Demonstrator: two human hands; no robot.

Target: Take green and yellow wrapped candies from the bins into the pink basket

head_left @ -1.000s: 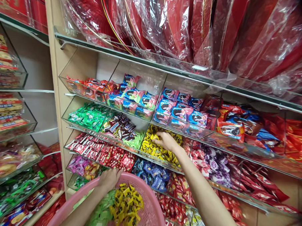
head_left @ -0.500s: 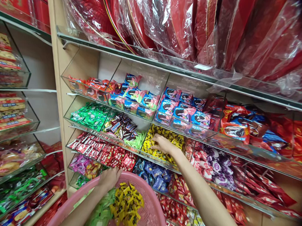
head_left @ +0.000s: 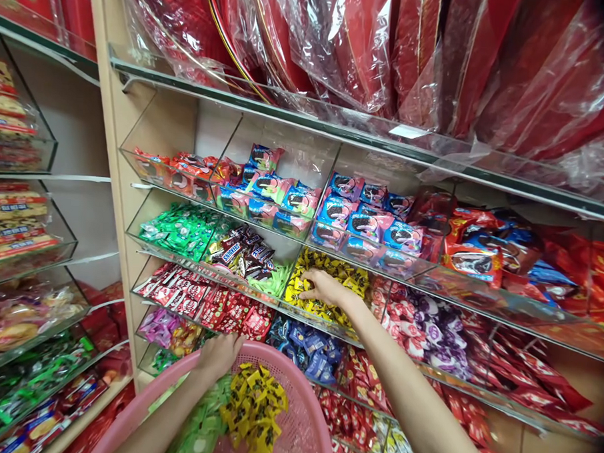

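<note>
My right hand (head_left: 324,286) reaches into a clear compartment of yellow-wrapped candies (head_left: 350,279), its fingers bent down among the wrappers. What its fingertips touch is hidden. My left hand (head_left: 220,354) is closed over the far rim of a pink perforated basket (head_left: 302,393) low in the view. Inside the basket lie a pile of yellow-wrapped candies (head_left: 255,408) and, to the left of it, light green packets (head_left: 206,416), partly covered by my left forearm.
Tiered clear bins hold green candies (head_left: 176,231), Snickers bars (head_left: 238,247), blue-pink cookie packs (head_left: 365,221) and purple-white candies (head_left: 435,329). Plastic-wrapped red items (head_left: 340,48) fill the top shelf. Another shelf unit (head_left: 46,242) stands at the left.
The view has shifted very slightly. My right hand stays among the yellow candies with barely any movement, and my left hand remains on the basket rim.
</note>
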